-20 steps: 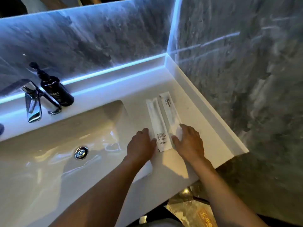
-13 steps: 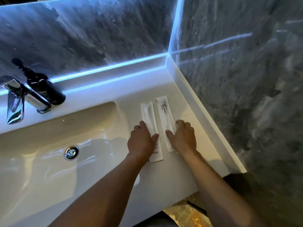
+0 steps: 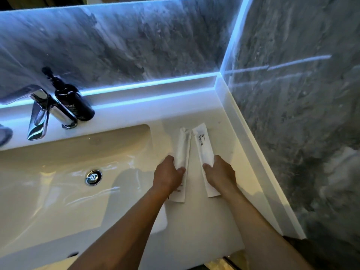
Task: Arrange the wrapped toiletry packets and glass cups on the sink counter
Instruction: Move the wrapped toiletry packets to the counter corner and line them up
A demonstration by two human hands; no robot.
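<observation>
Now lying side by side right of the basin (image 3: 74, 172) on the desk (image 3: 194, 221): two wrapped packets, long axes running away toward the back wall. Left hand (image 3: 168, 177) pinching the left packet (image 3: 183, 145), right hand (image 3: 221, 175) pinching the right packet (image 3: 203, 145). No glass cups showing.

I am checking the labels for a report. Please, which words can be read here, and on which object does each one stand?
"BRUSHING": right packet, under the right hand.
"...ter", partly hidden: black pump bottle.
Small print near the left hand, on the left packet: too small to read.
</observation>
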